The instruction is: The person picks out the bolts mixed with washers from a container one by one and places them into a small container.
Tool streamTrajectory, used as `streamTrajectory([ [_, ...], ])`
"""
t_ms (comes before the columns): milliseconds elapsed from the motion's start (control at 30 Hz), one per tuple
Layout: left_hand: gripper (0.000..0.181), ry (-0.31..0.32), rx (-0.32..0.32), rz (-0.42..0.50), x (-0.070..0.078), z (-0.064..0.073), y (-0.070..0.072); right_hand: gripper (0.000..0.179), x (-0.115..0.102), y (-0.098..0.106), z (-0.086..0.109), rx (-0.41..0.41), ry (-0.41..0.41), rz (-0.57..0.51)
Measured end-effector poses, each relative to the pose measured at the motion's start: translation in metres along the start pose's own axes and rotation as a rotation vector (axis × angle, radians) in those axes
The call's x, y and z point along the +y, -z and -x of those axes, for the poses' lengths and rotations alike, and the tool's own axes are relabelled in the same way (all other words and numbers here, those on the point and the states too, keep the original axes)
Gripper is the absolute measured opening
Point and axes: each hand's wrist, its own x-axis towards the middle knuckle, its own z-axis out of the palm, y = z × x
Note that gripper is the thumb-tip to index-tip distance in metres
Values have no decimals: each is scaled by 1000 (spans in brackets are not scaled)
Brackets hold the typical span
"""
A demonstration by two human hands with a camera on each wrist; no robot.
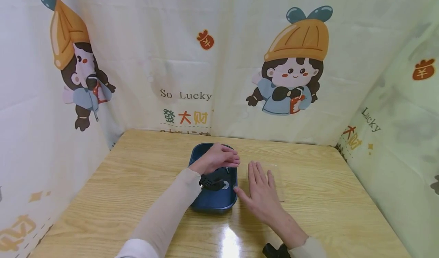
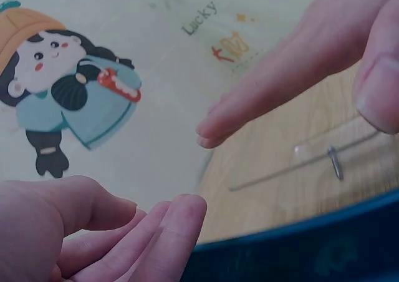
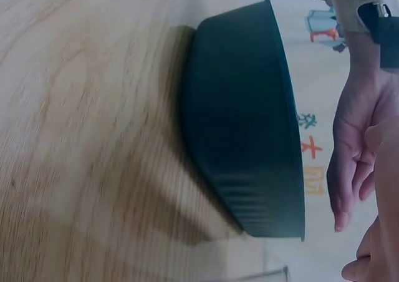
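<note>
A dark blue plastic basin [image 1: 214,204] stands on the table. My left hand [image 1: 219,157] hovers over it, its fingers held together and loosely bent, with nothing seen between thumb and fingers in the left wrist view. To the right of the basin, my right hand [image 1: 262,195] reaches out with straight fingers, thumb spread close to the rim. Under or beside that hand lies a clear, flat, see-through piece [image 1: 280,185]. A small metal pin or screw [image 2: 335,163] shows at that clear piece in the left wrist view. Part of the basin's inside is hidden by the left arm.
The wooden table [image 1: 144,162] carries the basin near its middle. Printed curtains [image 1: 233,79] hang behind it and along both sides. A pale round spot [image 1: 225,185] shows inside the basin, and a black wrist camera [image 1: 212,183] hangs under the left wrist.
</note>
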Motion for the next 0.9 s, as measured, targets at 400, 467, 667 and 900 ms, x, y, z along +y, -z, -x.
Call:
streamTrajectory([
  [400,35,21,105,-26,-25,0,20,88,-14,-17,-3,-26,-3,75],
  [467,35,34,123,-29,-30,-1,23,89,-16,-20,-3,-39,-3,86],
  [667,33,80,188,-55,-43,-8,26,89,-22,-27,-2,-74,4,97],
  [900,33,105,219,-64,-51,-13,28,88,-24,-35,-2,-46,19,147],
])
